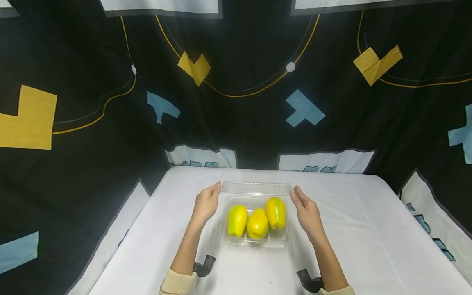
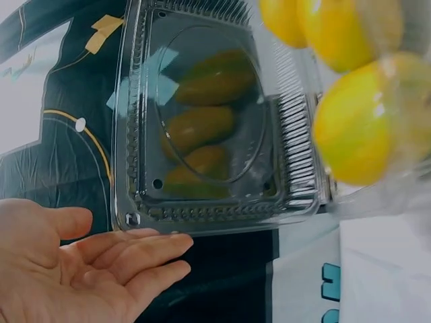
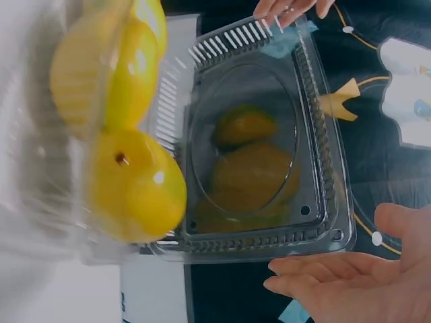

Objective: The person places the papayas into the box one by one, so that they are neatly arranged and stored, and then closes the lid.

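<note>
A clear plastic clamshell box (image 1: 254, 241) stands on the table with its hinged lid (image 2: 128, 168) raised at the far side. Inside the tray lie three glossy yellow mangoes (image 1: 257, 224), one of them tinged green; their reflections show in the lid. My left hand (image 1: 205, 203) is at the lid's left side, fingers fairly straight, fingertips right at the rim in the left wrist view. On the other side, my right hand (image 1: 307, 211) has its fingers extended, their tips close by the lid's right edge in the right wrist view.
The box rests on a white-covered table (image 1: 368, 237). Behind it hangs a black cloth (image 1: 239, 127) with yellow and blue patches. Dark straps (image 1: 204, 266) circle both wrists.
</note>
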`<state>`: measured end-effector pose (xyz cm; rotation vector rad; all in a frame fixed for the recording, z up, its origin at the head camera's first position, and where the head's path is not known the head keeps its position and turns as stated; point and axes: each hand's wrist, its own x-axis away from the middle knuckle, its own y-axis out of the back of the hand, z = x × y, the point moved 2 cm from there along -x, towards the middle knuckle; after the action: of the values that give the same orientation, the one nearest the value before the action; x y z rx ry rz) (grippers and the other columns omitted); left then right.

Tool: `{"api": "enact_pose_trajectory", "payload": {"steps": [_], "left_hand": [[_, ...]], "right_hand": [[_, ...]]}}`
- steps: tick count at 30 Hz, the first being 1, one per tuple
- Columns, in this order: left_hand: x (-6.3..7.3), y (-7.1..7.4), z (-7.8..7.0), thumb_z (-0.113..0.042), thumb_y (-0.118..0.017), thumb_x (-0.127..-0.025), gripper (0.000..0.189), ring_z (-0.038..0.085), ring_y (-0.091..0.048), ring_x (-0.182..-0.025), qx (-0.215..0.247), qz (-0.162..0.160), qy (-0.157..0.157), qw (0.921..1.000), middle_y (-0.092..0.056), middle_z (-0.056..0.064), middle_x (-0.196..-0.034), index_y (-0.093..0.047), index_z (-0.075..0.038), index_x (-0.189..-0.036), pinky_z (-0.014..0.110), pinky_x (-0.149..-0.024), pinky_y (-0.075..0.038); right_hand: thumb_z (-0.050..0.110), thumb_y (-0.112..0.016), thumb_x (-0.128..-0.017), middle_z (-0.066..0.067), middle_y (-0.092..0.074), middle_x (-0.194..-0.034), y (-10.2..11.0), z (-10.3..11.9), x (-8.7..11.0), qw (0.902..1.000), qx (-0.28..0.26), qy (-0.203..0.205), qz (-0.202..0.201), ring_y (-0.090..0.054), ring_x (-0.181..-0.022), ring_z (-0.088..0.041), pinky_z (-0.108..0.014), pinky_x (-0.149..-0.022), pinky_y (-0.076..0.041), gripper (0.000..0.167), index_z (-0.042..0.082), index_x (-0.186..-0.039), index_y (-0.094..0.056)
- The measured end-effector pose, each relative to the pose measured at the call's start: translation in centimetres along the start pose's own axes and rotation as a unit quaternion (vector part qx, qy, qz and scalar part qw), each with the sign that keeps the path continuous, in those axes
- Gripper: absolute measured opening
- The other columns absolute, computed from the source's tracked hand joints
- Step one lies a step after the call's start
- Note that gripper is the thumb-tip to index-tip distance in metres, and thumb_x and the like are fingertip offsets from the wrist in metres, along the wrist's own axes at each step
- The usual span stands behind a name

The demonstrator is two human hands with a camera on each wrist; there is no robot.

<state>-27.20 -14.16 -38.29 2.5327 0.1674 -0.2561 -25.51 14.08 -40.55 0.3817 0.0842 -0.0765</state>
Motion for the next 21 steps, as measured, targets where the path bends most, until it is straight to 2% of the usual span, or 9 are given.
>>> {"api": "enact_pose_trajectory", "payload": {"steps": [2,4,5,8,11,13,16,18,21], "left_hand": [[0.7,-0.2,0.3,-0.032,-0.034,-0.101,0.048,0.029,-0.064,-0.083,-0.008,-0.005,-0.001,1.0000,-0.066,0.021,-0.094,-0.054,0.005,-0.125,0.037,-0.068,-0.054],[1.5,-0.5,0.7,-0.030,-0.034,-0.101,0.047,0.018,-0.052,-0.051,-0.012,-0.004,-0.002,0.9999,-0.060,0.014,-0.066,-0.054,0.006,-0.124,0.025,-0.044,-0.043],[1.9,-0.7,0.8,-0.028,-0.034,-0.101,0.046,0.013,-0.041,-0.043,-0.009,-0.003,-0.004,0.9999,-0.060,0.014,-0.067,-0.053,0.007,-0.124,0.021,-0.038,-0.034],[2.9,-1.5,1.5,-0.023,-0.036,-0.101,0.042,0.006,-0.024,-0.034,0.000,0.001,-0.004,1.0000,-0.049,0.004,-0.053,-0.049,0.007,-0.128,0.016,-0.032,-0.022],[3.9,-2.2,2.2,-0.017,-0.038,-0.100,0.040,0.003,-0.022,-0.034,0.006,-0.003,-0.008,1.0000,-0.045,-0.001,-0.051,-0.045,0.007,-0.131,0.014,-0.032,-0.022],[4.5,-2.7,2.8,-0.014,-0.040,-0.099,0.039,0.003,-0.023,-0.034,0.010,-0.006,-0.005,0.9999,-0.033,-0.005,-0.045,-0.043,0.006,-0.133,0.014,-0.032,-0.022],[5.3,-3.4,3.4,-0.011,-0.041,-0.098,0.041,0.004,-0.025,-0.035,0.010,-0.014,-0.006,0.9998,-0.048,0.006,-0.053,-0.040,0.006,-0.135,0.014,-0.032,-0.026],[5.8,-3.9,3.8,-0.011,-0.043,-0.097,0.042,0.007,-0.036,-0.037,0.006,-0.020,-0.007,0.9998,-0.064,0.021,-0.080,-0.039,0.006,-0.136,0.017,-0.036,-0.038],[6.3,-4.5,4.4,-0.010,-0.046,-0.096,0.043,0.022,-0.065,-0.072,-0.005,-0.030,-0.011,0.9995,-0.049,0.026,-0.128,-0.039,0.007,-0.135,0.027,-0.064,-0.055]], "right_hand": [[0.048,-0.038,-0.096,-0.009,-0.026,-0.149,-0.2,-0.4,0.8,1.0000,-0.007,-0.006,0.000,-0.023,-0.136,-0.026,-0.043,-0.109,-0.023,0.067,0.003,-0.144,-0.027],[0.046,-0.037,-0.097,-0.009,-0.027,-0.148,-0.3,-0.8,1.4,0.9998,-0.017,-0.007,-0.003,-0.023,-0.136,-0.026,-0.043,-0.109,-0.023,0.065,0.002,-0.143,-0.028],[0.044,-0.037,-0.098,-0.009,-0.028,-0.148,-0.3,-1.1,1.7,0.9997,-0.022,-0.005,-0.004,-0.024,-0.136,-0.025,-0.043,-0.109,-0.023,0.063,0.001,-0.143,-0.028],[0.040,-0.035,-0.099,-0.009,-0.030,-0.147,-0.4,-1.9,2.6,0.9992,-0.040,0.006,-0.007,-0.025,-0.136,-0.024,-0.041,-0.110,-0.022,0.059,0.001,-0.143,-0.028],[0.034,-0.034,-0.101,-0.010,-0.029,-0.147,-0.6,-2.8,3.3,0.9985,-0.051,0.020,-0.003,-0.025,-0.135,-0.025,-0.041,-0.110,-0.021,0.055,-0.001,-0.143,-0.027],[0.030,-0.033,-0.102,-0.011,-0.027,-0.147,-1.0,-3.3,3.7,0.9981,-0.056,0.025,0.001,-0.024,-0.136,-0.025,-0.040,-0.110,-0.021,0.052,-0.002,-0.143,-0.026],[0.025,-0.033,-0.102,-0.014,-0.024,-0.147,-1.4,-3.9,4.2,0.9983,-0.051,0.030,0.003,-0.023,-0.135,-0.027,-0.040,-0.109,-0.022,0.050,-0.005,-0.142,-0.025],[0.022,-0.034,-0.102,-0.014,-0.024,-0.147,-1.7,-4.3,4.4,0.9990,-0.029,0.033,-0.003,-0.025,-0.134,-0.028,-0.040,-0.107,-0.024,0.049,-0.005,-0.141,-0.025],[0.018,-0.037,-0.101,-0.014,-0.026,-0.146,-1.9,-4.8,4.8,0.9990,0.015,0.040,-0.012,-0.028,-0.132,-0.030,-0.041,-0.105,-0.028,0.047,-0.004,-0.141,-0.027]]}}
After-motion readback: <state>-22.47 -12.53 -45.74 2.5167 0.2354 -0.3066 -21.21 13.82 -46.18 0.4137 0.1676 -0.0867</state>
